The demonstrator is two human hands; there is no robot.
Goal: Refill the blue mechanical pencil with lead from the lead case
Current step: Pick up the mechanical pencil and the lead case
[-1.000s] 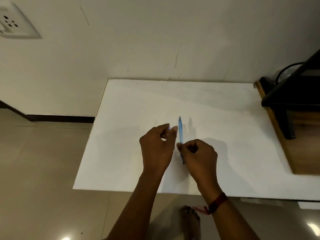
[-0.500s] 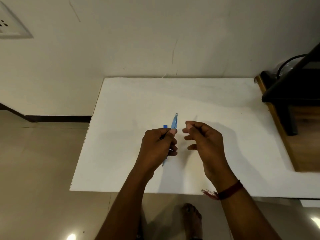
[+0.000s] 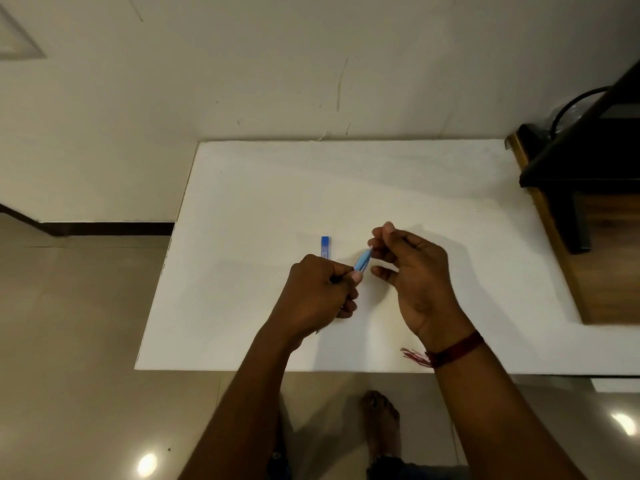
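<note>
My left hand [image 3: 317, 292] is closed around the blue mechanical pencil [image 3: 362, 260], which tilts up and to the right out of my fist. My right hand [image 3: 412, 271] has its thumb and fingertips pinched at the pencil's upper end; whether they grip its cap or something thin, I cannot tell. The blue lead case [image 3: 324, 247] lies flat on the white table [image 3: 242, 237], just beyond my left hand, its near end hidden by my knuckles.
The table's left and front edges drop to a tiled floor. A dark stand on a wooden surface [image 3: 609, 258] borders the table's right side, with a black cable [image 3: 571, 102] behind. The wall runs along the far edge. A bare foot [image 3: 379, 420] shows below.
The pencil passed from my right hand to my left. It has tilted to the right, and my right fingertips have closed onto its upper end. The lead case has come into view.
</note>
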